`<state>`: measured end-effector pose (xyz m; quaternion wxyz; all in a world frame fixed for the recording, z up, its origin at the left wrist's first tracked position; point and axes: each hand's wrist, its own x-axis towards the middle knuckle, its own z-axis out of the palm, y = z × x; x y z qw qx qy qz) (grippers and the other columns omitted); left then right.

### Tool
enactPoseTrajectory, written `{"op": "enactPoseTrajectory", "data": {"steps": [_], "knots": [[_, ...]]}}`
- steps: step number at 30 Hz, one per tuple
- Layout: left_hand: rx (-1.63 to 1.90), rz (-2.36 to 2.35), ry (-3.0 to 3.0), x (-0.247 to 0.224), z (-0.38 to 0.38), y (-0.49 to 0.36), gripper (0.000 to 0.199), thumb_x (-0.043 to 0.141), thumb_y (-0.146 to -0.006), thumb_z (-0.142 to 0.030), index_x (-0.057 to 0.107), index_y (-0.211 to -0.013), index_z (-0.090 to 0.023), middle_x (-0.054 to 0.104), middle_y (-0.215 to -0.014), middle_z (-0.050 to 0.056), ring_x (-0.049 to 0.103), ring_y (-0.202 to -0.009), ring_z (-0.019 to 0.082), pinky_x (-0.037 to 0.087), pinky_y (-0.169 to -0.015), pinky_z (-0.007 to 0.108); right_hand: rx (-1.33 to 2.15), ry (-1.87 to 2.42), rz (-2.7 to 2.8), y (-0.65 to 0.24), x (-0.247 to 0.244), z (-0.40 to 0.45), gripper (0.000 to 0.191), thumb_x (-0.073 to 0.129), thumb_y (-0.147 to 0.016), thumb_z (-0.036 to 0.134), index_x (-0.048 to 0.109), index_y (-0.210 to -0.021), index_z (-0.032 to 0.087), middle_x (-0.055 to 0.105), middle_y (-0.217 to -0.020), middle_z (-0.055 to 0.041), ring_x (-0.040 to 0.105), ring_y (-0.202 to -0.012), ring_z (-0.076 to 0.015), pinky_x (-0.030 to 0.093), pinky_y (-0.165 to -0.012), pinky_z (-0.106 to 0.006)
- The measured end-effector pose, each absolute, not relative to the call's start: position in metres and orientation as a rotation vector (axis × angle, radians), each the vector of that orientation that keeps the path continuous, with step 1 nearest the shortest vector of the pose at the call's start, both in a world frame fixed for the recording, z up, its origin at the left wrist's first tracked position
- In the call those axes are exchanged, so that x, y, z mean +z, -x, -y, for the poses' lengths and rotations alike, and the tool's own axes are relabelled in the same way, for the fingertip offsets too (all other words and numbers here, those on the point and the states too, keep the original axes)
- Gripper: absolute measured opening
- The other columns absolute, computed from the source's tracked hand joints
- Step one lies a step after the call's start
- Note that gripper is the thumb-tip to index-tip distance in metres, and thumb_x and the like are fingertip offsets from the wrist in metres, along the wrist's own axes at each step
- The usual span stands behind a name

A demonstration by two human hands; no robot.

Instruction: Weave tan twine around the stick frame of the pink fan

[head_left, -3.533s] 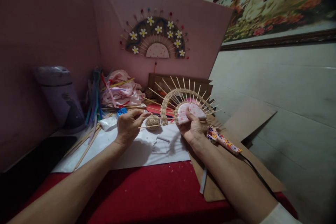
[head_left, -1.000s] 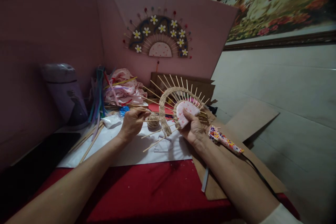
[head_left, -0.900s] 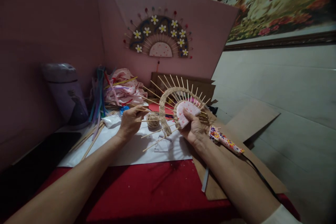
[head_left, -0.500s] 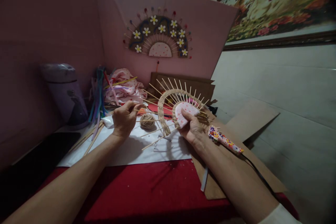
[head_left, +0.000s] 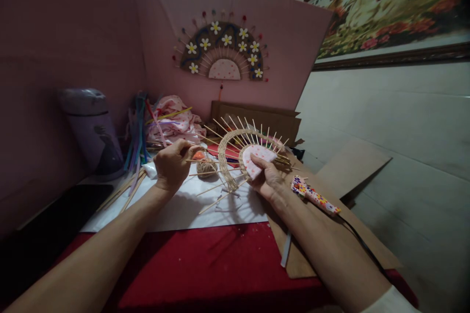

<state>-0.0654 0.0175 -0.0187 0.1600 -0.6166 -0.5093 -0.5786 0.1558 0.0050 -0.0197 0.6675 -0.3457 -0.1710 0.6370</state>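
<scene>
My right hand (head_left: 267, 180) grips a stick fan frame by its base, a half-round pad (head_left: 261, 154) in pink spotted cloth, with the thumb on top. Thin wooden sticks fan out from that pad. A curved band of woven twine (head_left: 223, 155) runs across them, apart from the pad. At the left, by the tips of the sticks, my left hand (head_left: 172, 165) is closed in a pinch; whatever lies between its fingertips is too thin to make out. Just right of this hand, a ball of twine (head_left: 206, 169) rests on white paper (head_left: 176, 212), behind the sticks.
A flower-patterned glue gun (head_left: 316, 196) with a black cord lies on cardboard (head_left: 352, 234) at the right. Loose sticks (head_left: 125, 190), ribbons (head_left: 136, 132), bunched cloth (head_left: 174, 127) and a purple flask (head_left: 91, 132) stand left. A finished fan (head_left: 223, 51) hangs on the pink board.
The fan frame has dipped and shifted slightly left in my right hand. My left hand has drawn back a little to the left, still pinched.
</scene>
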Motion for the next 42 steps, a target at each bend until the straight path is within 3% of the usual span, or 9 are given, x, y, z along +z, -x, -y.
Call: {"op": "enactPoseTrajectory", "data": {"steps": [11, 21, 30, 42], "knots": [[-1.461, 1.297, 1.793, -0.009, -0.019, 0.074, 0.029, 0.06, -0.076, -0.041, 0.06, -0.06, -0.017, 0.062, -0.058, 0.001, 0.055, -0.055, 0.012, 0.032, -0.053, 0.023, 1.506, 0.822, 0.41, -0.16, -0.016, -0.004, 0.014, 0.06, -0.071, 0.005, 0.061, -0.081, 0.016, 0.069, -0.063, -0.002, 0.062, -0.051, -0.0147, 0.051, -0.043, -0.023], [-1.45, 1.269, 1.929, -0.008, -0.02, 0.076, 0.024, 0.06, -0.078, -0.037, 0.064, -0.066, -0.016, 0.065, -0.064, 0.002, 0.055, -0.058, 0.012, 0.034, -0.055, 0.023, 1.528, 0.843, 0.442, -0.163, -0.016, -0.005, 0.015, 0.06, -0.071, 0.004, 0.061, -0.082, 0.015, 0.069, -0.063, -0.0017, 0.063, -0.051, -0.0139, 0.052, -0.049, -0.024], [-1.996, 1.583, 2.579, 0.0, -0.027, 0.079, 0.025, 0.07, -0.063, -0.034, 0.059, -0.054, -0.014, 0.052, -0.048, -0.002, 0.041, -0.044, 0.007, 0.028, -0.042, 0.02, 1.559, 0.852, 0.519, -0.164, -0.022, -0.008, 0.019, 0.061, -0.068, 0.005, 0.061, -0.085, 0.014, 0.07, -0.067, -0.0033, 0.064, -0.055, -0.0158, 0.054, -0.054, -0.028], [-2.31, 1.77, 2.6, 0.003, -0.027, 0.082, 0.027, 0.075, -0.057, -0.034, 0.059, -0.054, -0.013, 0.048, -0.045, -0.004, 0.034, -0.04, 0.003, 0.022, -0.038, 0.018, 1.543, 0.82, 0.547, -0.163, -0.021, -0.006, 0.023, 0.063, -0.068, 0.006, 0.062, -0.088, 0.015, 0.071, -0.07, -0.0026, 0.065, -0.057, -0.0162, 0.055, -0.056, -0.029]]}}
